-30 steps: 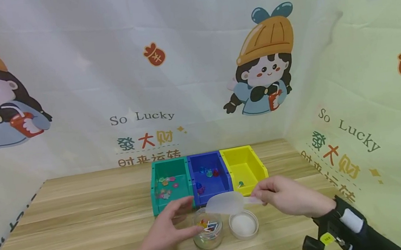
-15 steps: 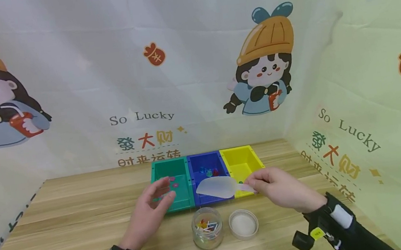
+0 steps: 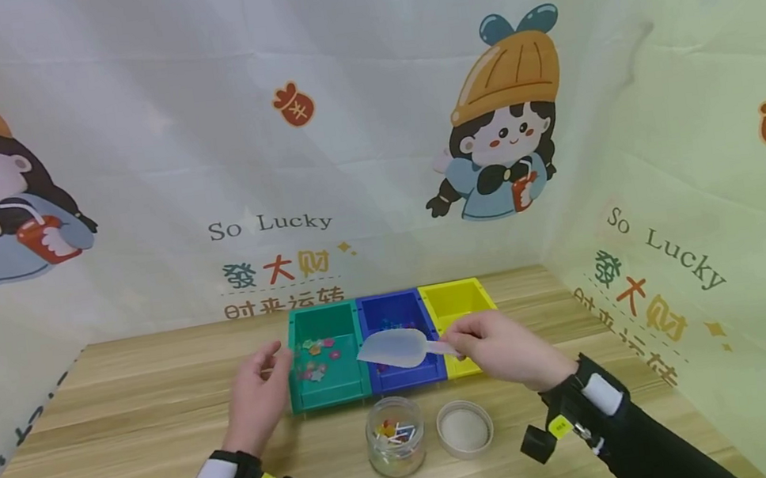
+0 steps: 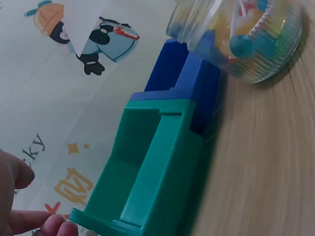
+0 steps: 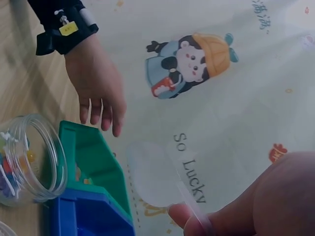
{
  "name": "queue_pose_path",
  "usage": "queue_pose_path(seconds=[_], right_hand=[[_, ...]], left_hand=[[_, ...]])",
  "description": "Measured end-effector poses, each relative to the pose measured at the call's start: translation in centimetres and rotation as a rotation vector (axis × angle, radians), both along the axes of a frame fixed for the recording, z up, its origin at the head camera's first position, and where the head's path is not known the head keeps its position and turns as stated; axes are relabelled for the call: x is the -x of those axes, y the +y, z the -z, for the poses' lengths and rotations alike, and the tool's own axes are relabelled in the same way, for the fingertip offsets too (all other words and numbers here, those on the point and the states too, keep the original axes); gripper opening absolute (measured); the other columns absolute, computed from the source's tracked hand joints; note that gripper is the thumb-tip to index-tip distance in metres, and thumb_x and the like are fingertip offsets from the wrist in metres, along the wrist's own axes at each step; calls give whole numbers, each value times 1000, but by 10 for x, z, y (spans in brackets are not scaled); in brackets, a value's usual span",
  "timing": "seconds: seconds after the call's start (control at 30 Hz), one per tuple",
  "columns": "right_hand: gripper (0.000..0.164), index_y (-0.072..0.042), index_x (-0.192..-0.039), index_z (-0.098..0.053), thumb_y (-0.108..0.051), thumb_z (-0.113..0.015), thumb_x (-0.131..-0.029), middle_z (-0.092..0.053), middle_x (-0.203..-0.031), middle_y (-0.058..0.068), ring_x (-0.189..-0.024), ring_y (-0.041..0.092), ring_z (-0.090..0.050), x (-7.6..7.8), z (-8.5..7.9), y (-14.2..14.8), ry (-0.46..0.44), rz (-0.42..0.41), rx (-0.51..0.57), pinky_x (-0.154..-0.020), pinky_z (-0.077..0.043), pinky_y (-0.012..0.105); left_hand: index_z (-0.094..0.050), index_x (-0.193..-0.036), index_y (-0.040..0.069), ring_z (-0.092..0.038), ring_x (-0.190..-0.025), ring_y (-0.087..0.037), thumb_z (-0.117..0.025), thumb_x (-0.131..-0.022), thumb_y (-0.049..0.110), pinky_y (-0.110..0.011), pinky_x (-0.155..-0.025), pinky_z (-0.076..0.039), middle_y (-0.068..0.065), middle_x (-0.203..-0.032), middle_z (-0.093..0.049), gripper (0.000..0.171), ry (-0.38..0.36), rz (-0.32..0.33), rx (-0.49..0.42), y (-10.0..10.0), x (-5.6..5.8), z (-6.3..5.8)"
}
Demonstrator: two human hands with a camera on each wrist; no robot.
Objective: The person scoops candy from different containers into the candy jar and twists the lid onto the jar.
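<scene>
My right hand (image 3: 500,348) pinches the handle of a translucent white scoop (image 3: 396,348), held above the blue bin (image 3: 408,382). In the right wrist view the scoop (image 5: 152,172) stands out ahead of the thumb and fingers. Beside the left wall of the green bin (image 3: 334,395), my left hand (image 3: 259,398) has its fingers loosely extended; whether they touch the wall I cannot tell. The yellow bin (image 3: 458,301) is partly covered by the right hand. Small colourful pieces lie in the green bin, and some show in the blue one behind the scoop.
In front of the bins stands an uncovered glass jar (image 3: 396,438) with several colourful, white-sticked pieces inside. A round, pale lid (image 3: 465,429) lies to its right. Printed cloth (image 3: 372,152) hangs behind the wooden table (image 3: 162,425) and along its sides.
My left hand has left the jar and moved left to the green bin's side. The right hand has carried the scoop from over the jar, up and left, to above the blue bin.
</scene>
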State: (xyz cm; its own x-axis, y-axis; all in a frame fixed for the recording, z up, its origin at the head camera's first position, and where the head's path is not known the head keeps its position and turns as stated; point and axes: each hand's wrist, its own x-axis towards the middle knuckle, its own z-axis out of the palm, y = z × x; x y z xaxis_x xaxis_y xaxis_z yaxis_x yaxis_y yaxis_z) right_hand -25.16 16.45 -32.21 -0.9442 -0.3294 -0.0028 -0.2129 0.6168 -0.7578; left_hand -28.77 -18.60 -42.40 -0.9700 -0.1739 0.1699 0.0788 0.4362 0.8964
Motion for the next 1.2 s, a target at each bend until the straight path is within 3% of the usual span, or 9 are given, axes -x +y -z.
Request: queue_pose_path(seconds=[0.2,0.37,0.57,0.67,0.77,0.83,1.07,1.2], right_hand=[[28,-5,-109,-80,-18,-56,-115,-50,-71,1,-63,17,-45,13,6,-27,-4,-20,-21,-58,-33,25],[26,-6,-109,-81,-18,-58,-114,-51,-71,2,-64,19,-49,22,9,-50,17,-28,-73,-60,-38,28],[28,-2,-112,-82,-16,-58,-112,-63,-82,4,-67,19,-52,38,10,-81,58,-47,-177,-63,-41,28],[30,-3,-91,-77,-14,-57,-111,-62,-77,2,-63,17,-46,46,12,-95,26,-54,-195,-59,-36,27],[44,-10,-66,-59,-11,-56,-110,-52,-63,-1,-56,16,-39,55,15,-107,-1,-53,-212,-55,-28,27],[52,-13,-58,-47,-10,-57,-109,-45,-57,-3,-51,15,-34,60,18,-114,-2,-50,-237,-52,-24,26],[55,-16,-51,-40,-1,-59,-101,-40,-50,-5,-44,13,-36,75,27,-134,13,-44,-280,-47,-25,25],[58,-18,-53,-35,-3,-60,-103,-32,-51,-6,-43,11,-35,81,32,-145,-49,-47,-239,-45,-28,24]], left_hand=[[-59,-153,-6,-61,-125,-37,-55,-115,33,-34,-91,-51,-28,-139,-68,54,-49,-23,4,1,14,10],[-61,-151,-4,-59,-124,-36,-55,-115,34,-32,-91,-50,-26,-138,-67,53,-80,-22,-9,-2,15,15],[-63,-149,-5,-62,-131,-41,-55,-115,31,-52,-108,-54,-29,-143,-69,50,-94,-25,-13,-4,15,19],[-68,-145,-4,-64,-132,-41,-55,-115,31,-59,-115,-52,-28,-142,-70,47,-91,-20,6,-2,13,21],[-73,-139,-1,-67,-123,-36,-55,-115,30,-56,-111,-55,-24,-136,-74,44,-69,-24,28,0,12,23],[-75,-137,0,-66,-116,-32,-55,-116,30,-51,-106,-56,-21,-132,-76,42,-59,-31,36,0,12,24],[-78,-133,1,-63,-111,-29,-56,-115,33,-39,-96,-54,-17,-127,-76,43,-72,-38,39,-2,13,24],[-79,-130,1,-64,-110,-27,-57,-114,32,-34,-92,-52,-17,-126,-77,41,-61,-37,42,-2,14,24]])
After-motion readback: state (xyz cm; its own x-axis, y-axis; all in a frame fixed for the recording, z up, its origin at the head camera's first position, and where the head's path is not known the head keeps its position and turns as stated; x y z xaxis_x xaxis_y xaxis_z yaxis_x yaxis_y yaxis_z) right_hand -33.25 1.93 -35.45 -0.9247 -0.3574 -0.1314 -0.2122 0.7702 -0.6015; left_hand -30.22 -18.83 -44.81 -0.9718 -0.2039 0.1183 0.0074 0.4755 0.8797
